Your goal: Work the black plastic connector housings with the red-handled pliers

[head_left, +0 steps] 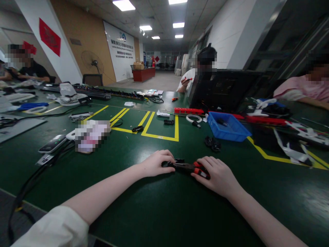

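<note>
My right hand (pixel 218 173) is closed round the red handles of a pair of pliers (pixel 189 167), whose dark jaws point left. At the jaw end, my left hand (pixel 156 164) pinches a small black part (pixel 167 164); its exact kind is hard to make out. The jaws touch or nearly touch this part, and I cannot tell whether they grip it. Another bit of black (pixel 179 160) shows just behind the jaws. Both hands are low over the green table (pixel 159 212). Several black pieces (pixel 212 144) lie in a small pile beyond my right hand.
A blue tray (pixel 227 137) with a dark item inside stands at the right. Nearby are a coiled white cable (pixel 193 119) and a red strip (pixel 189 110). A phone (pixel 92 135) and a grey device (pixel 52 144) with black cables lie left. A co-worker (pixel 190 77) sits opposite.
</note>
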{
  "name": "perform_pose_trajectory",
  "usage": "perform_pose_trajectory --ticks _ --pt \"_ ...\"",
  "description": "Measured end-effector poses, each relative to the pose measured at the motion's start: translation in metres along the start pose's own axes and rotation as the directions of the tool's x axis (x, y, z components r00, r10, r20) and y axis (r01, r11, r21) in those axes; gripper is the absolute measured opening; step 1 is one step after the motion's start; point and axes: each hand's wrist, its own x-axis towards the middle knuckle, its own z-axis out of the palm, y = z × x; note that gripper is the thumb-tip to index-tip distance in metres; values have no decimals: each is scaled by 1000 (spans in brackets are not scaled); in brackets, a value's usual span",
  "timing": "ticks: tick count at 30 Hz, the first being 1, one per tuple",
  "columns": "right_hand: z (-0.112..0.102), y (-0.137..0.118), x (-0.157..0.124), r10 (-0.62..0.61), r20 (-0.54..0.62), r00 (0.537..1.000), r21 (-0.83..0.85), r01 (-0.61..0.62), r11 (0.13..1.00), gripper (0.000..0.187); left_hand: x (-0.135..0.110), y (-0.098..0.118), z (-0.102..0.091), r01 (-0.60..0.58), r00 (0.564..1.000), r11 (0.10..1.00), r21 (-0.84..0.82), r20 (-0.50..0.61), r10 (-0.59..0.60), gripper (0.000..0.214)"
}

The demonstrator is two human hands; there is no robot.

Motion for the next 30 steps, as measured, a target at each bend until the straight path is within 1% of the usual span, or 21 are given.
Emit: perform_pose_trajectory --ticks 8,13,21,25,30 --pt "1 -2 0 -24 -29 999 -15 24 1000 40 0 2 0 10 1000 1000 14 -2 -10 22" --pt "-1 -3 1 -29 -18 999 -3 29 1000 39 0 3 -1 10 1000 999 42 7 -10 22" --pt "-7 0 1 -15 6 1000 61 15 998 36 0 7 -3 -3 999 997 78 33 0 22" --pt "-6 0 1 -1 17 1000 66 -1 998 35 -1 7 -3 9 999 994 105 45 -13 23" --pt "-5 1 0 0 27 1000 72 -2 997 36 -2 11 -4 -10 999 989 149 47 3 25"
